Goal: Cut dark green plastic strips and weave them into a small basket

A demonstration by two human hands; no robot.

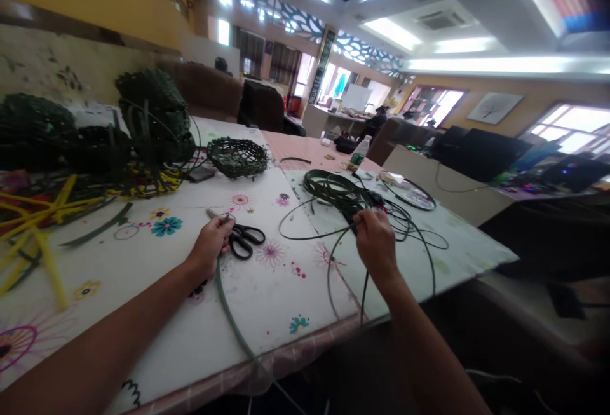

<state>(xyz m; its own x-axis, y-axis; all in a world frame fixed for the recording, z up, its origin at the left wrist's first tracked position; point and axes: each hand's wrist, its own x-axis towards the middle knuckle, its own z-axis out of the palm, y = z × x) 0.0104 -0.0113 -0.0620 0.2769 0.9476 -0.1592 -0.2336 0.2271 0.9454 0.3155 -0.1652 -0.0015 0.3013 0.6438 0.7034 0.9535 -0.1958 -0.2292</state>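
Closed fingers of my left hand (212, 244) hold the end of a flat green strip (227, 313), which hangs down over the table's front edge. Black-handled scissors (242, 241) lie right at those fingers, the blades partly covered by them; whether the hand also grips them I cannot tell. To the right, my right hand (376, 243) is pinched on thin dark green strands at the near side of a coil of dark green strip (333, 187). Loose strands loop around it and drop past the table edge.
A dark green woven basket (237, 157) stands toward the back, with larger woven pieces (155, 116) at the left. Yellow strips (47, 211) lie at far left. A plastic bottle (359, 153) stands behind the coil. Table (281, 294) has a flowered cover.
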